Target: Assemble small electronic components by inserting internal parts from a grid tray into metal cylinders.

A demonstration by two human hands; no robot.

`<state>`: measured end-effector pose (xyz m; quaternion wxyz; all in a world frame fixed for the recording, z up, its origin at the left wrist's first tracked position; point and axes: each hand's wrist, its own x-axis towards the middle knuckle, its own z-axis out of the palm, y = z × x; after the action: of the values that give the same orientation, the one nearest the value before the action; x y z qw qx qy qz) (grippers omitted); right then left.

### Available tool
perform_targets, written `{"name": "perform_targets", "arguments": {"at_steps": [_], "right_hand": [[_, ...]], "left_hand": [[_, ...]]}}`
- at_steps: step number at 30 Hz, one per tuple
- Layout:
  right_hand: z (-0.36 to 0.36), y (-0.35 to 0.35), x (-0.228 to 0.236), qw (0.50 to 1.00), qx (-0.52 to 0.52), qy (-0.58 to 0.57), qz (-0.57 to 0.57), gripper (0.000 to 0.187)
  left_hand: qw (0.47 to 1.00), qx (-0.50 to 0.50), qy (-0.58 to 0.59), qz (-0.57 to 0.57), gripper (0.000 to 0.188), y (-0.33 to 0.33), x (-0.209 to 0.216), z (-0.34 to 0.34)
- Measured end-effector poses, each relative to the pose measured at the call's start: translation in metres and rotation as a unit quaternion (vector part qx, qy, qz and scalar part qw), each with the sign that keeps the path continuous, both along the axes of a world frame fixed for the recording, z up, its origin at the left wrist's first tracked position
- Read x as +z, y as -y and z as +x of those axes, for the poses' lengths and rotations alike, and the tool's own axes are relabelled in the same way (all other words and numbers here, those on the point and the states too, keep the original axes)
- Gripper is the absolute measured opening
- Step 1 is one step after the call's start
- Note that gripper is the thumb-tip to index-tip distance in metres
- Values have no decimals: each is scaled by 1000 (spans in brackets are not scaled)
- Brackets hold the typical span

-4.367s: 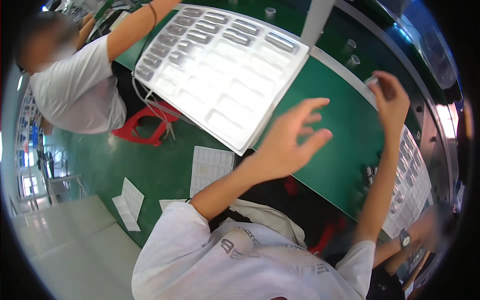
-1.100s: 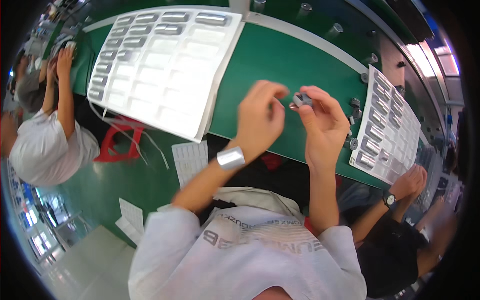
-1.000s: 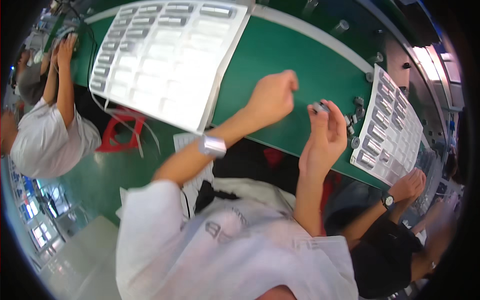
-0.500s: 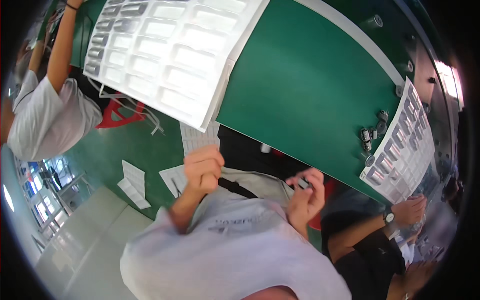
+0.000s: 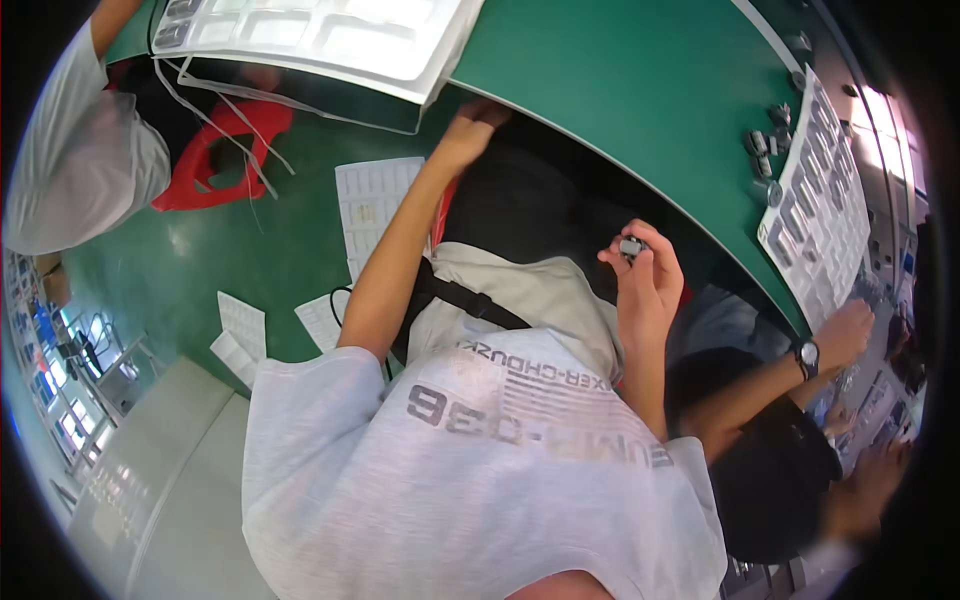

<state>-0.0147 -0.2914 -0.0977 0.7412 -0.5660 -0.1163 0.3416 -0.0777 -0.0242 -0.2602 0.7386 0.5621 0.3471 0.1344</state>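
The person's right hand [image 5: 648,285] is raised over the lap, just short of the front edge of the green bench [image 5: 620,90], and its grip is pinched around a small metal part [image 5: 630,248] between thumb and fingers. That part is off the bench, held up in view of the head camera (its fine detail is too small to make out).

The left hand [image 5: 468,138] is stretched forward to the bench edge, below the near corner of the large white tray [image 5: 390,52]. Its fingertips go into shadow there, so I can't say whether that grip is clenched, released or around something.

The step in hand looks like a split one: the right hand keeps the part up while the left is busy at the bench edge. As I judge it, any move of the part calls for a steady pinch, since it is small and smooth-looking, and for lifting it clear of the bench edge.

To the right, a few loose metal pieces [image 5: 757,150] lie on the bench just beside a second white tray [image 5: 832,225] with metal pieces in some of its pockets. A co-worker's hand [image 5: 845,330] (watch [image 5: 808,353] at the wrist) is near that tray's lower end.
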Motion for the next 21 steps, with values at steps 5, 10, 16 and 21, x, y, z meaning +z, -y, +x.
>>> {"name": "perform_targets", "arguments": {"at_steps": [5,10,16,21], "right_hand": [[-8,14,-1,999,-42,-14,16,26],[-4,27,-3,997,-80,1,12,27],[-1,13,0,997,-45,54,-7,25],[10,-14,31,987,63,146,-7,32]], "left_hand": [[962,95,138,-215,29,-7,-16,-13],[991,99,3,-89,28,1,5,-38],[997,76,23,25,21,-10,21,-137],[992,105,-57,39,21,28,-29,-237]]}}
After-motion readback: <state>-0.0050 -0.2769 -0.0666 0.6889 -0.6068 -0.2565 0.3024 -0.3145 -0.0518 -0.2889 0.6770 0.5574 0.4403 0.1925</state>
